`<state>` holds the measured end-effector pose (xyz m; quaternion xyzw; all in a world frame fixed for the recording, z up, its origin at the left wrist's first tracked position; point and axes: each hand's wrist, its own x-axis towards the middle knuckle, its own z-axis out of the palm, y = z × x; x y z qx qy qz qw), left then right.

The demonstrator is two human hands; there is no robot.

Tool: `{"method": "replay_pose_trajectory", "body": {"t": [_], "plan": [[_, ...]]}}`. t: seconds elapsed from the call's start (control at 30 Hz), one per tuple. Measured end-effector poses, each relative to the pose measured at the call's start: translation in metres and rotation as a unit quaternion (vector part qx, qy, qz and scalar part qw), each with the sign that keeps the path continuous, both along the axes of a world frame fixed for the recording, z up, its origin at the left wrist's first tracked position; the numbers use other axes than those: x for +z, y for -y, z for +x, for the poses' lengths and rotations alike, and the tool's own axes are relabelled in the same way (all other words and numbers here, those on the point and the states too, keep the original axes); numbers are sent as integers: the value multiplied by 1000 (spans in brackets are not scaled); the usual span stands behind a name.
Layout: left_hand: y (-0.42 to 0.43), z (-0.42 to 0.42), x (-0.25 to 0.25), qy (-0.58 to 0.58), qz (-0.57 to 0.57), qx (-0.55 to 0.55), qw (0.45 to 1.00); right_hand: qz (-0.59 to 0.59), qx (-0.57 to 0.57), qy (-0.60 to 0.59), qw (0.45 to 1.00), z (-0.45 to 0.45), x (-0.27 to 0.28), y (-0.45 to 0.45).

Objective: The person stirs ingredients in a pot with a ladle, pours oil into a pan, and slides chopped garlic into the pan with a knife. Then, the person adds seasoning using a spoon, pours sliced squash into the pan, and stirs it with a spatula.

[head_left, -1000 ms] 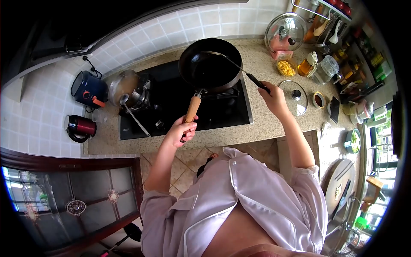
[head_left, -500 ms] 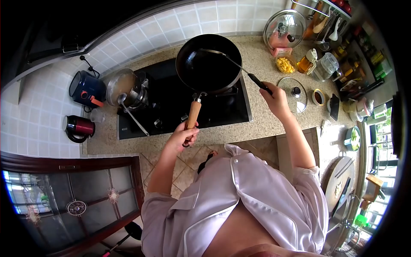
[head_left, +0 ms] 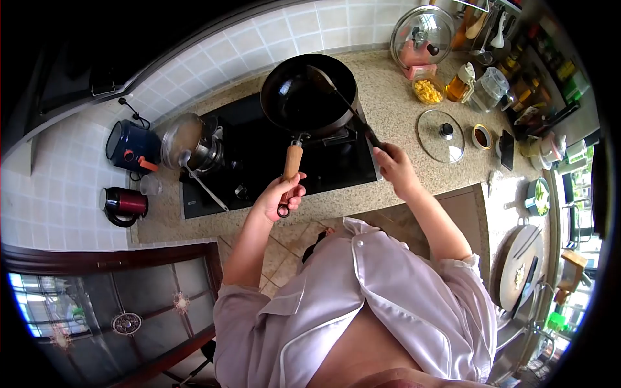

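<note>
A black wok [head_left: 284, 107] sits over the dark glass hob [head_left: 242, 139], its wooden handle toward me. My left hand [head_left: 281, 197] is closed around that handle near its ringed end. With its fingers wrapped round the black grip, my right hand [head_left: 394, 167] holds a spatula [head_left: 343, 100]. The spatula's blade rests against or just above the far right inside of the wok; contact is hard to make out. No food shows in the dark bowl of the wok.
Left on the hob is a pot [head_left: 184, 145] with a ladle [head_left: 206, 187] across it. To the right are a glass lid [head_left: 440, 136], a bowl of yellow food [head_left: 428, 90], an oil jug [head_left: 460, 84] and a sauce bowl [head_left: 481, 136]. A kettle [head_left: 126, 204] stands far left.
My right hand has come down and left, and the spatula has turned steeper, its blade now showing broad side. The whole view has shifted slightly. My left hand keeps its hold.
</note>
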<state>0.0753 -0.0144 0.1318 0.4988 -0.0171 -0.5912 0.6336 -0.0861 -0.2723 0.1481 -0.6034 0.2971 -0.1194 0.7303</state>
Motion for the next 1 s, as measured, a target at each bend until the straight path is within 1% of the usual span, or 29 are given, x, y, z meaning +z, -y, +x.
{"method": "replay_pose_trajectory", "body": {"t": [0.07,0.1,0.13,0.2,0.27,0.33,0.37,0.4,0.47,0.53,0.63,0.7,0.73,0.8,0.93,1.0], "plan": [[4,-5,-2,-22,-35,52,998,-71,-14,14,997,9,-27,-10],[7,-8,4,-13,-22,56,998,-104,-28,4,994,10,-18,-21],[9,-11,4,-12,-21,56,998,-89,-45,21,995,14,-27,-28],[15,-18,4,38,-3,42,998,-27,-38,-9,999,15,-23,-45],[23,-26,7,46,18,49,998,43,-43,4,998,23,-25,-63],[28,-33,12,64,31,47,996,28,-25,-5,999,29,-27,-77],[29,-35,12,64,23,48,997,59,-31,2,998,31,-24,-84],[32,-38,10,65,23,48,997,-13,-19,-15,1000,33,-23,-92],[36,-45,6,68,6,99,993,17,-20,12,1000,35,-26,-108],[37,-47,5,103,6,79,992,31,-4,16,999,35,-23,-118],[37,-47,-2,100,-11,87,991,42,13,-18,999,38,-27,-114],[37,-47,-1,95,-10,101,990,-53,25,11,998,42,-39,-113],[38,-48,-2,96,-12,99,990,-55,23,12,998,43,-39,-114],[37,-51,-4,85,-23,114,990,-111,4,-19,994,45,-36,-116],[29,-59,-8,100,-50,111,988,-80,40,-15,996,42,-36,-118],[22,-65,-2,120,-50,107,986,-194,51,-29,979,39,-30,-125]]}}
